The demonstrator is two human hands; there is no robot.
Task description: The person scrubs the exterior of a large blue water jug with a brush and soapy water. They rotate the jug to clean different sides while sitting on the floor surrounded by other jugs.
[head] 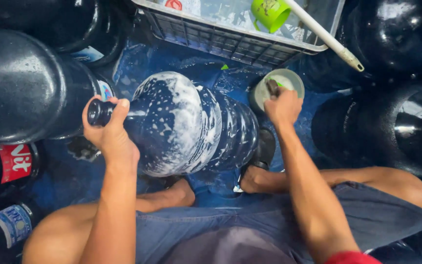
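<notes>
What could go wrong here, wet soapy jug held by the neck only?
1. The left hand grips just the neck of the foam-covered jug; the suds may let it slip or roll onto the feet below.
2. The right hand dips into a small tub beside the jug; a swing could tip it.
3. The wet blue floor looks slippery.

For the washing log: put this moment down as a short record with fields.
left hand: grips the neck of the soapy jug
soapy jug: large, dark blue, lying on its side, streaked with white foam
right hand: dips a small dark thing, kind unclear, in the small round tub
small round tub: pale, on the wet blue floor
grey crate: above, holding a green cup
surroundings: more dark jugs all around
</notes>
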